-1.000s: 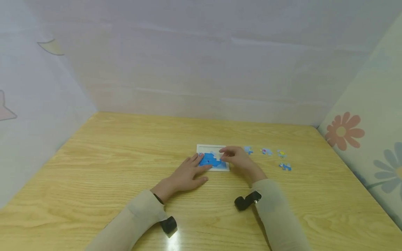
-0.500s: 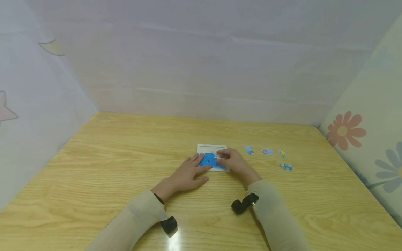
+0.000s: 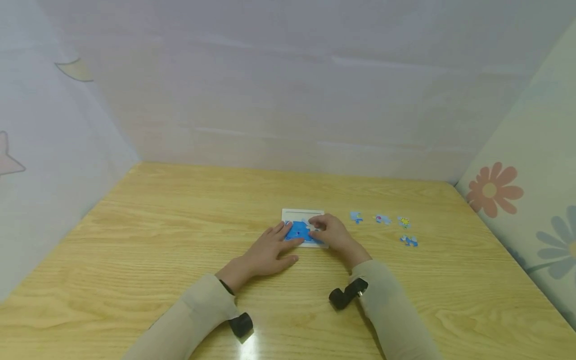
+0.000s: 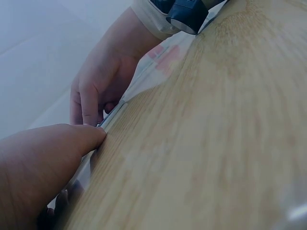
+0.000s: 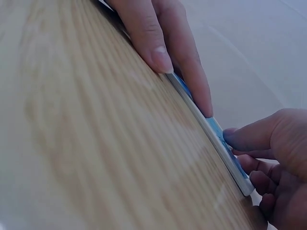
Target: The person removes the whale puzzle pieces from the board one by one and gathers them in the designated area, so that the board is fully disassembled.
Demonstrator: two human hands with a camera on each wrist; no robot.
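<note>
A small white puzzle board (image 3: 297, 214) with a partly built blue picture lies mid-table. My left hand (image 3: 269, 247) rests flat, its straight fingers pressing the board's left part. My right hand (image 3: 332, 232) sits on the board's right side, its curled fingers holding a pale puzzle piece (image 3: 310, 223) down on the picture. The right wrist view shows the board's edge (image 5: 218, 141) from the side, with left fingers (image 5: 160, 52) on top and the right hand (image 5: 276, 148) at its end. In the left wrist view my left thumb (image 4: 53, 158) lies by the board's edge (image 4: 115, 111).
Several loose puzzle pieces lie to the right of the board: a blue one (image 3: 356, 217), a second (image 3: 383, 219), one with yellow (image 3: 404, 221) and one nearer me (image 3: 409, 241). Fabric walls enclose the wooden table (image 3: 157, 225) on three sides.
My right hand has moved a little left and down onto the board with the piece. The left hand has stayed in place.
</note>
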